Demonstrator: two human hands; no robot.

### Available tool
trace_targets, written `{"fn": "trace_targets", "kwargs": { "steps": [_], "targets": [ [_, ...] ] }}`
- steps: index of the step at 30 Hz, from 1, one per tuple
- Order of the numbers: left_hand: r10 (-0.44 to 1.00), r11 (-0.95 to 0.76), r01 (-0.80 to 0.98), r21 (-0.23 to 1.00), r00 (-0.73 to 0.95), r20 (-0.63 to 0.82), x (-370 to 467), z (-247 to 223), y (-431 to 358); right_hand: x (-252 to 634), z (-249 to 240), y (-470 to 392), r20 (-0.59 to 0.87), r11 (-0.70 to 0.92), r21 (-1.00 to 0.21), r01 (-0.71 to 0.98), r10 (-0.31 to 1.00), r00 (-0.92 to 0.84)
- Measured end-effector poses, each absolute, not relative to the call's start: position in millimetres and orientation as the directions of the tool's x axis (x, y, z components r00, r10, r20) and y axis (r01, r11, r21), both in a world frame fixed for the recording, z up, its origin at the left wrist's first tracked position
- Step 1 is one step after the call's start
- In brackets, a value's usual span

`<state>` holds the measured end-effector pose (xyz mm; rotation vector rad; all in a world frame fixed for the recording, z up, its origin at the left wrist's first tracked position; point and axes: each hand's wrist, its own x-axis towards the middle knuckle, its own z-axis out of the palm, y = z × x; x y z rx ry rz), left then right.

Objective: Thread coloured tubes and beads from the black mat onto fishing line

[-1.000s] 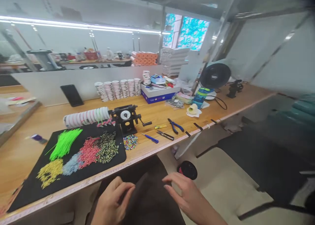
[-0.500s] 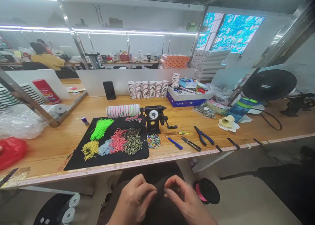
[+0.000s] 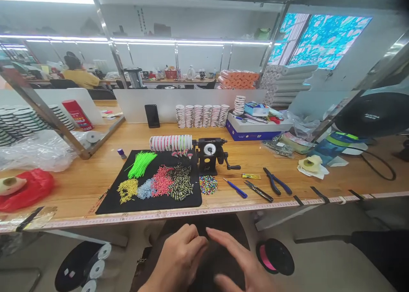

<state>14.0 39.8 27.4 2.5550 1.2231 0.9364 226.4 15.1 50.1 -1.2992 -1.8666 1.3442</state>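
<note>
Below the table's front edge, over my lap, my left hand (image 3: 181,255) is closed, its thumb pressed against bent fingers; whatever it may hold is hidden. Beside it my right hand (image 3: 244,258) is open, with thumb and fingers spread apart. Beyond them a black mat (image 3: 147,204) carries small heaps: bright green strips (image 3: 142,164), yellow pieces (image 3: 128,190), pale blue pieces (image 3: 146,189), pink pieces (image 3: 162,180) and dark striped pieces (image 3: 181,182). A black hand-cranked winder (image 3: 207,157) stands behind, with a row of white spools (image 3: 171,143) on its shaft.
Multicoloured beads (image 3: 208,184), a blue screwdriver (image 3: 235,188), snips (image 3: 258,191) and blue-handled pliers (image 3: 277,181) lie right of the mat. A phone (image 3: 152,116), spool stacks (image 3: 203,116) and a blue-white box (image 3: 255,132) stand behind. A person in yellow (image 3: 81,77) sits far left.
My right hand has gone from a near pinch to spread fingers. The left fingers have curled in more tightly. The whole view has shifted, with the table now further right in the picture.
</note>
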Motion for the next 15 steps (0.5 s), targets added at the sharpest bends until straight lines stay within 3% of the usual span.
{"fn": "trace_targets", "kwargs": {
  "steps": [4, 9, 11, 13, 15],
  "targets": [
    [0.724, -0.683, 0.607, 0.406, 0.491, 0.484, 19.7, 30.3, 43.7, 210.3, 31.8, 24.5, -0.064, 0.040, -0.947, 0.318, 0.949, -0.308],
    [0.748, -0.661, 0.619, 0.425, 0.497, 0.439, 19.0, 27.8, 42.7, 207.4, 9.6, 24.9, -0.074, 0.009, -0.924, 0.383, 0.977, -0.202],
    [0.774, -0.633, 0.601, 0.488, 0.506, 0.381, 14.5, 30.8, 44.9, 208.2, 5.5, 22.7, -0.068, 0.007, -0.910, 0.414, 0.984, -0.165],
    [0.847, -0.528, 0.637, 0.562, 0.444, 0.292, 3.1, 39.6, 56.6, 208.1, 2.1, 21.8, -0.057, -0.007, -0.917, 0.399, 0.992, -0.112],
    [0.948, -0.317, 0.765, 0.561, 0.251, 0.195, -15.7, 52.0, 81.0, 206.9, -1.1, 22.0, -0.064, -0.041, -0.938, 0.344, 0.996, -0.057]
  ]
}}
